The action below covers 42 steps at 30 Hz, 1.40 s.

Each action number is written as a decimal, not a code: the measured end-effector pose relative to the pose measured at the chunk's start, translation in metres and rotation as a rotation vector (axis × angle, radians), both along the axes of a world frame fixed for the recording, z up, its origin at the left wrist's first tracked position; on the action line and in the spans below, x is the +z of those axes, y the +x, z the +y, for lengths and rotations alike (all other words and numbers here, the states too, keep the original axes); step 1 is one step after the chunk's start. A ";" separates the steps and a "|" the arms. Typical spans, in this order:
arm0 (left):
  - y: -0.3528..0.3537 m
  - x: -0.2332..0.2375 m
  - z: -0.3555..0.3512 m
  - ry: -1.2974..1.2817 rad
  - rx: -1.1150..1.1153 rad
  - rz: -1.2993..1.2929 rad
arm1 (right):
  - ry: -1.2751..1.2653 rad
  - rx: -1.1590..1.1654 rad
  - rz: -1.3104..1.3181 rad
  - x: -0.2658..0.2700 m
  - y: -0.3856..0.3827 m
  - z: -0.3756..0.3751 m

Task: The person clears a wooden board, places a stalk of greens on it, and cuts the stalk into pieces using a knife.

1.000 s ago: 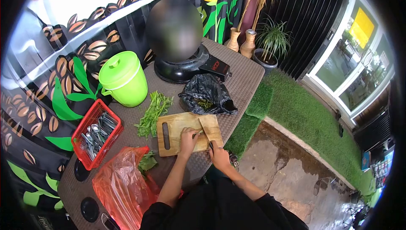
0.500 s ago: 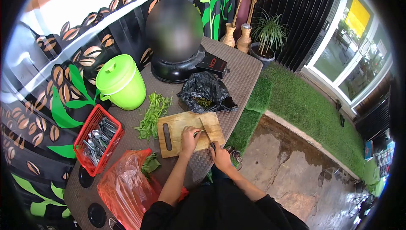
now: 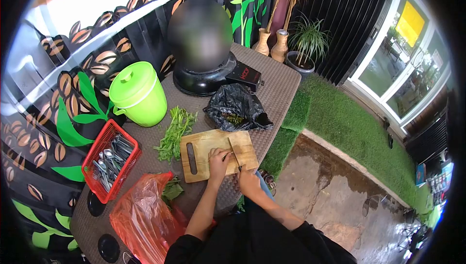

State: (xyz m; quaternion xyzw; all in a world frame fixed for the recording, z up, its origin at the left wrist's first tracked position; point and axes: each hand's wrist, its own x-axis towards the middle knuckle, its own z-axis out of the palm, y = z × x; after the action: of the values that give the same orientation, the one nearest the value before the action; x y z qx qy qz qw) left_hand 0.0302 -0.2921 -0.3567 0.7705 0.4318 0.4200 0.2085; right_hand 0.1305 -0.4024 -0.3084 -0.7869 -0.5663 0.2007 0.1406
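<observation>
On the wooden cutting board (image 3: 200, 140) my left hand (image 3: 218, 163) rests with its fingers bent together near the blade. What is under or between those fingers is too small to make out. My right hand (image 3: 250, 183) grips a knife (image 3: 235, 154) by its handle, with the blade lying across the board just right of the left fingers. A bunch of leafy greens (image 3: 175, 133) lies beyond the board's left side. Behind the board sits an open black plastic bag (image 3: 238, 106) with bits of green inside.
A red basket of cutlery (image 3: 110, 162), a lidded green bucket (image 3: 140, 96) and a red plastic bag (image 3: 145, 210) with leaves stand to the left. At the back is a black round-based appliance (image 3: 201, 77), partly blurred. The table's right edge (image 3: 277, 130) runs close by the board.
My right hand has moved slightly left and toward me, its knife still across the board. My left hand stays by the blade, nearly in the same spot.
</observation>
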 end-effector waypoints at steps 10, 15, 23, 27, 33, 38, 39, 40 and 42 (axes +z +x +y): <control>-0.001 0.001 -0.002 0.006 -0.003 0.029 | 0.091 0.018 -0.053 -0.019 0.008 0.014; 0.001 -0.005 0.000 -0.006 0.006 0.006 | 0.030 -0.047 -0.006 -0.023 0.001 0.031; 0.001 -0.001 0.002 -0.027 0.006 0.043 | -0.020 -0.099 0.009 -0.025 -0.010 0.020; 0.001 0.001 -0.005 -0.004 0.004 0.077 | 0.045 -0.057 0.025 -0.033 0.002 0.040; 0.005 0.004 -0.014 0.079 0.012 0.125 | 0.018 0.038 0.040 -0.015 0.012 0.040; -0.003 -0.007 -0.003 0.075 -0.083 0.050 | 0.021 -0.048 -0.021 -0.022 -0.006 0.022; -0.003 0.001 -0.004 0.077 -0.081 0.048 | 0.023 -0.046 -0.023 -0.017 -0.008 0.022; -0.002 0.013 -0.008 -0.125 -0.042 -0.087 | -0.010 -0.069 -0.011 -0.011 -0.010 0.022; 0.000 0.022 -0.006 -0.321 -0.007 -0.225 | -0.037 -0.095 -0.002 -0.014 -0.007 0.030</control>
State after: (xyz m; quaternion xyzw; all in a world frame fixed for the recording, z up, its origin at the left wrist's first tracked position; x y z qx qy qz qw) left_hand 0.0301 -0.2981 -0.3347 0.6769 0.4645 0.4285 0.3773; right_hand 0.1236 -0.3728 -0.3221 -0.8155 -0.5247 0.2035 0.1349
